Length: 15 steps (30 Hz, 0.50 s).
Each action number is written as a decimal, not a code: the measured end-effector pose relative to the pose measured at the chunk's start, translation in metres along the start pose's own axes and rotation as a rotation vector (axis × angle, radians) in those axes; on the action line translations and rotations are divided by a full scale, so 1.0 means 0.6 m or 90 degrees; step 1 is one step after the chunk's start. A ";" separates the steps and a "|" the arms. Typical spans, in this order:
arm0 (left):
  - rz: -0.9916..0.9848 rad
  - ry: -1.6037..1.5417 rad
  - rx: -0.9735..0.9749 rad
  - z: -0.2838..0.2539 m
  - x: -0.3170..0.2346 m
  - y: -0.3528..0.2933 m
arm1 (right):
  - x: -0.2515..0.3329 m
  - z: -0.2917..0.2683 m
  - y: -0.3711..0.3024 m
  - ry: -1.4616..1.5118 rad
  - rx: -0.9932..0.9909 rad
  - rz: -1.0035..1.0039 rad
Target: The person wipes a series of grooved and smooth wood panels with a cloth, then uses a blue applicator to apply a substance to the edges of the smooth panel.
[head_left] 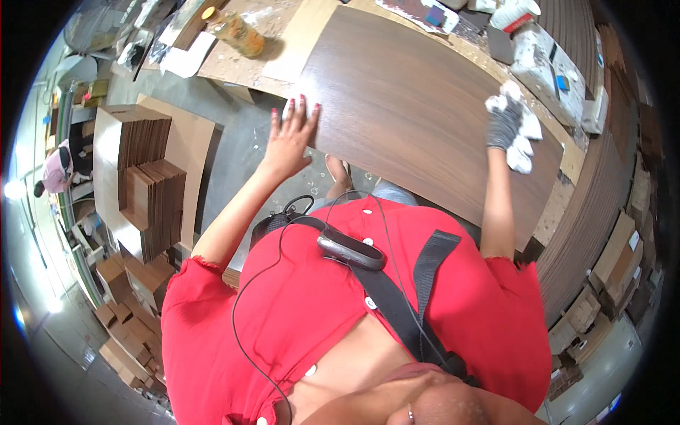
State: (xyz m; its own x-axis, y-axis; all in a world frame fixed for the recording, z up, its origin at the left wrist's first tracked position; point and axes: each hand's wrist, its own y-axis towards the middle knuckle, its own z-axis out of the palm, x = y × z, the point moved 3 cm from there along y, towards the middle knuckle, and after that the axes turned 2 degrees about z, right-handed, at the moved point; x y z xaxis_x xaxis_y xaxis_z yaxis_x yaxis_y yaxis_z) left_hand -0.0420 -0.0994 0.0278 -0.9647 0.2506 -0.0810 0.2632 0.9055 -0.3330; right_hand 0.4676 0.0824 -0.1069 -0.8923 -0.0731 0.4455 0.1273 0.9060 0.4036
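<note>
Far left: stacks of brown boards [152, 195] are standing beside the walkway. Upper left: a yellowish jar [239, 34] is sitting on the worktable [294, 42]. Left of centre: the bare left hand [290, 142] is lying spread at the lower-left corner of the wood-grain panel [404, 106], fingers released, grasping nothing. Upper centre to right: the panel is lying flat across the worktable, its near edge overhanging toward the body. Judgement: stiff, fairly heavy for its breadth, slick-faced, corners prone to chipping; best held by opposite edges, palms under the overhang. Upper right: the gloved right hand [502, 127] is grasping a bunched white cloth [520, 160] against the panel face; fingertips are hiding in the folds. Cloth probably soft, light, best held wadded.
</note>
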 end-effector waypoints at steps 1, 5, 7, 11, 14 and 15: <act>-0.039 0.000 0.006 0.003 0.024 -0.014 | 0.061 0.035 0.002 0.069 0.014 -0.081; -0.142 -0.161 0.020 0.041 0.101 -0.056 | 0.351 0.155 0.002 -0.050 0.095 -0.251; -0.165 -0.323 -0.008 0.080 0.145 -0.060 | 0.448 0.214 -0.011 -0.060 0.144 -0.315; -0.245 -0.551 -0.059 0.133 0.205 -0.071 | 0.673 0.161 -0.157 -0.064 0.304 -0.476; -0.262 -0.616 -0.147 0.141 0.238 -0.067 | 0.707 0.067 -0.247 0.087 0.434 -0.548; -0.262 -0.672 -0.171 0.134 0.252 -0.062 | 0.692 0.044 -0.256 0.138 0.441 -0.545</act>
State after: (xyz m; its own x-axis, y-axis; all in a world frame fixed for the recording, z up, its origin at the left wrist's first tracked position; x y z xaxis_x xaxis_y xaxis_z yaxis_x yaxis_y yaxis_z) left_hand -0.1983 -0.1226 -0.0478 -0.4735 -0.3742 -0.7973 -0.2006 0.9273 -0.3161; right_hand 0.0663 -0.0763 -0.0048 -0.4678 -0.7925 0.3914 -0.8203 0.5541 0.1415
